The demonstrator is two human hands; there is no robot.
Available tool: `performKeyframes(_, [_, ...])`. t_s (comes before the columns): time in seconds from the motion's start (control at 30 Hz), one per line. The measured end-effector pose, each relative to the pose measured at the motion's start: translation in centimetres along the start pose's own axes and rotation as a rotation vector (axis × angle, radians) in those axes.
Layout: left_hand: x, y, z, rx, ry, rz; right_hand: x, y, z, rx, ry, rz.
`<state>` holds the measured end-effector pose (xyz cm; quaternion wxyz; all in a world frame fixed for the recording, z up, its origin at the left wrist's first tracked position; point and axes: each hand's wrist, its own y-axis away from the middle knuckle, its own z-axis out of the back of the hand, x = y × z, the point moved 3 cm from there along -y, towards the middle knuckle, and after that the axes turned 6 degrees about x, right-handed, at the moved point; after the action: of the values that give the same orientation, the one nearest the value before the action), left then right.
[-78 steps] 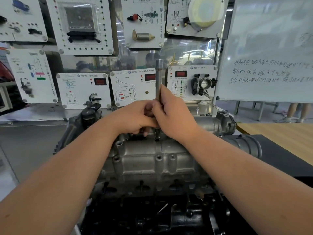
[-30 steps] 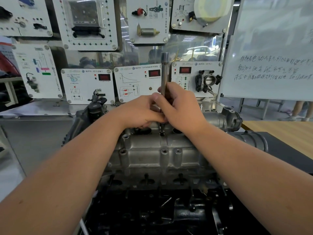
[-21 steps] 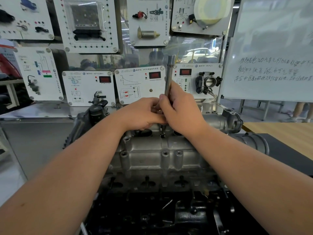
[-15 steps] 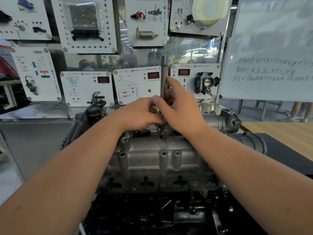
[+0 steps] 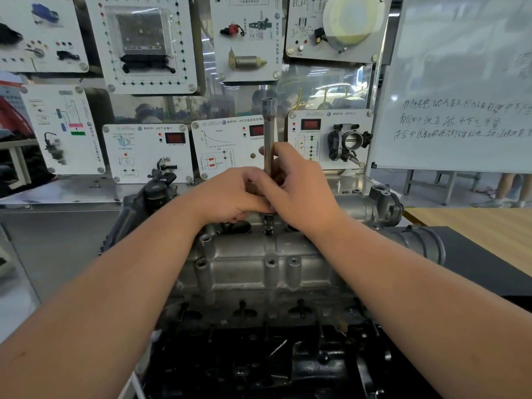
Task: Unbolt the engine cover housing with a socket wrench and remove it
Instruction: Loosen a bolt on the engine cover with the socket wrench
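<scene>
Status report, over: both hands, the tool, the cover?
Left hand and right hand both grip the socket extension. Extension upright, its tip on a bolt atop the engine cover housing. Housing in place. Nothing in the way.

left grip [image 5: 230, 194], right grip [image 5: 299, 191], both curled, touching

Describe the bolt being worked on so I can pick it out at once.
Find the grey metal engine cover in the middle. On its top edge both hands meet around an upright steel wrench. The bolt sits directly under that wrench tip, the only one with a tool on it.
</scene>
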<state>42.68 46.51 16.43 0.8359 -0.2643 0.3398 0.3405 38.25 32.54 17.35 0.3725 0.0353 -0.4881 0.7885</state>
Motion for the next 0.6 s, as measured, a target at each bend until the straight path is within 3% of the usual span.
performKeyframes(0.33, [0.10,0.37,-0.03,-0.034,-0.021,0.036,-0.48,-0.29,-0.32,0.055,-0.057,-0.065])
performKeyframes(0.43, [-0.19,0.30,-0.15,0.005,0.073,0.009,-0.38,-0.19,-0.18,0.032,-0.042,-0.007])
performKeyframes(0.6, [-0.45,0.31,-0.18,-0.012,0.036,0.004,-0.11,-0.19,0.08,0.049,-0.042,0.012])
